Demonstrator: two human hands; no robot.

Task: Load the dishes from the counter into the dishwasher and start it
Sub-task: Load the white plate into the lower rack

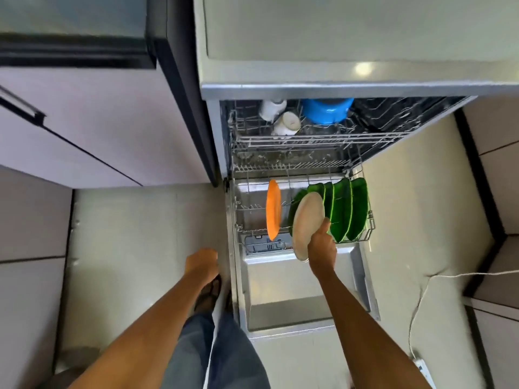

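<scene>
The dishwasher stands open with its door [295,290] folded down and both racks pulled out. My right hand [321,248] grips the lower edge of a beige plate [307,220], holding it tilted over the lower rack [370,228], just left of several green plates [346,209] standing on edge. An orange plate [273,209] stands upright further left in the same rack. The upper rack [314,140] holds a blue bowl [327,109] and two white cups [283,119]. My left hand [202,262] hangs over the floor left of the door, fingers curled, holding nothing.
A grey counter [337,37] tops the dishwasher. Pale cabinet fronts [84,122] and a dark panel [182,94] stand to the left. A white cable [421,299] runs across the tiled floor to a power strip [422,366] at the right. My legs and sandalled foot [209,293] are beside the door.
</scene>
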